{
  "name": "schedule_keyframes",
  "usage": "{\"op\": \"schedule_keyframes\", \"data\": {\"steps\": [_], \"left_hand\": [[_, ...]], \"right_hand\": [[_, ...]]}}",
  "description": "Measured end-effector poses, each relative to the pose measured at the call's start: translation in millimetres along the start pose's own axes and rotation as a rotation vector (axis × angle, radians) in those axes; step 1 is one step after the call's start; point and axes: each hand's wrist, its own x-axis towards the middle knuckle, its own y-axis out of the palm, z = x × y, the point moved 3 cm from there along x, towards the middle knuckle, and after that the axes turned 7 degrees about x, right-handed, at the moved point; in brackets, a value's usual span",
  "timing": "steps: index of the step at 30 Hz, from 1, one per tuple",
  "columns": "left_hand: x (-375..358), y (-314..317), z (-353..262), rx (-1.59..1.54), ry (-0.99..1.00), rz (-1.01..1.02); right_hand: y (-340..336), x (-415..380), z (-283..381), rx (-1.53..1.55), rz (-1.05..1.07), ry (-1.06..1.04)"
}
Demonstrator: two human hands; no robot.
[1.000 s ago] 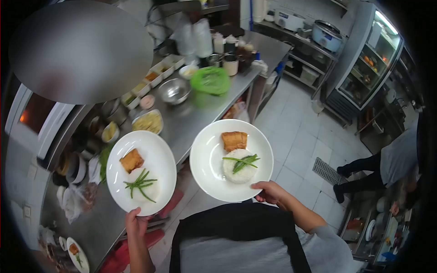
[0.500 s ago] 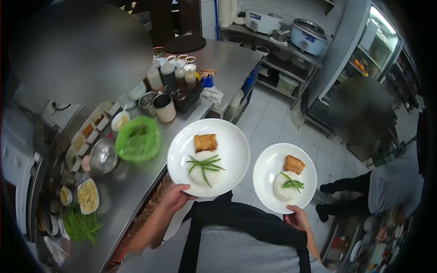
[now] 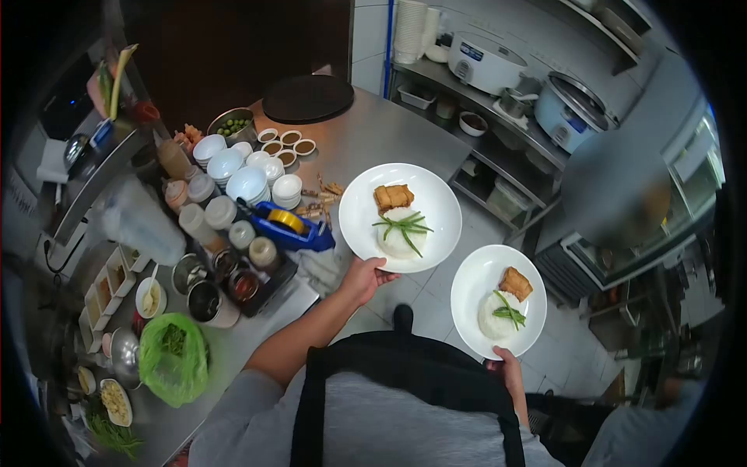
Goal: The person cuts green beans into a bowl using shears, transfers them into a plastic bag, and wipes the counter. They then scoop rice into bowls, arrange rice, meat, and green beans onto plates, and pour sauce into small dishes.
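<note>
My left hand [image 3: 364, 279] grips the near rim of a white plate [image 3: 441, 191], thumb on top and fingers beneath. On that plate lie a golden fried piece [image 3: 393, 198], a mound of white rice [image 3: 397, 243] and green bean strips [image 3: 405, 226] across the rice. Lower and to the right, my right hand [image 3: 508, 368] holds a second white plate [image 3: 471, 284] by its near edge. It carries a similar fried piece [image 3: 515, 283], rice [image 3: 494, 321] and green strips [image 3: 510, 313]. Both plates are roughly level and apart from each other.
Along the left steel counter [image 3: 381, 128] stand stacked bowls [image 3: 247, 183], sauce cups [image 3: 292, 138], a blue tape dispenser [image 3: 284, 226], squeeze bottles and a green bag [image 3: 175, 362]. Rice cookers [image 3: 486, 62] sit on the back shelf. A person [image 3: 646, 424] is close at the lower right.
My view has moved forward and turned, bringing the far counter and rice cookers closer. The left plate is higher and further right in view; both hands keep their plates.
</note>
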Motion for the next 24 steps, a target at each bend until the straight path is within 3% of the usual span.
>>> {"op": "schedule_keyframes", "data": {"steps": [4,8,10,13,17,21,24], "left_hand": [[109.6,-22.3,-9.3,-0.030,0.084,-0.064],[199.2,-41.8,-28.7,-0.073,0.153,-0.269],[235.0,-51.8,-42.7,-0.085,0.156,-0.319],[270.2,-56.4,-62.8,-0.117,0.223,-0.462],[308.6,-71.3,-76.2,-0.114,0.186,-0.465],[324.1,-93.3,-77.7,-0.110,0.140,-0.547],[327.5,-94.1,-86.8,-0.090,0.214,-0.648]], "right_hand": [[35.2,122.5,60.5,0.000,0.221,0.239],[99.7,239.1,133.9,-0.223,0.362,0.201],[127.1,299.8,157.1,-0.196,0.467,0.321],[172.1,368.9,182.4,-0.171,0.531,0.428],[230.3,443.4,203.1,-0.206,0.614,0.436],[275.4,478.5,209.9,-0.232,0.616,0.505],[299.4,497.4,197.7,-0.229,0.640,0.564]]}}
